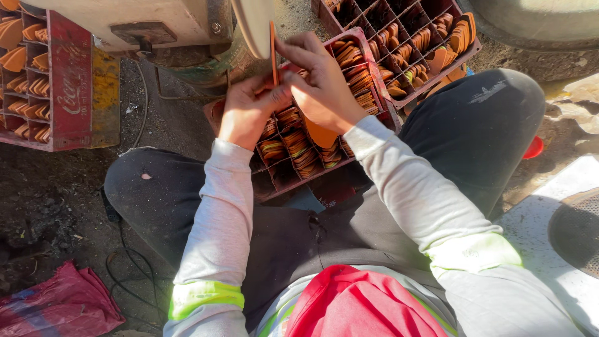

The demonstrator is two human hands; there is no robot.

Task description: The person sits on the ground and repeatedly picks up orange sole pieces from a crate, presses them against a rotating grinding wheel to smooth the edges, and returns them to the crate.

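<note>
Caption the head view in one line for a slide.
Both hands, left hand and right hand, pinch a thin orange piece on edge over a red divided crate of stacked orange pieces.

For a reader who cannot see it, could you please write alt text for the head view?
Both hands, left hand and right hand, hold a thin orange piece against a pale wheel, above a red divided crate of stacked orange pieces on the seated person's lap.

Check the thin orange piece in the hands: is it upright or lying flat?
Upright. The orange piece stands edge-on, pinched between the left hand and right hand above the red crate.
</note>
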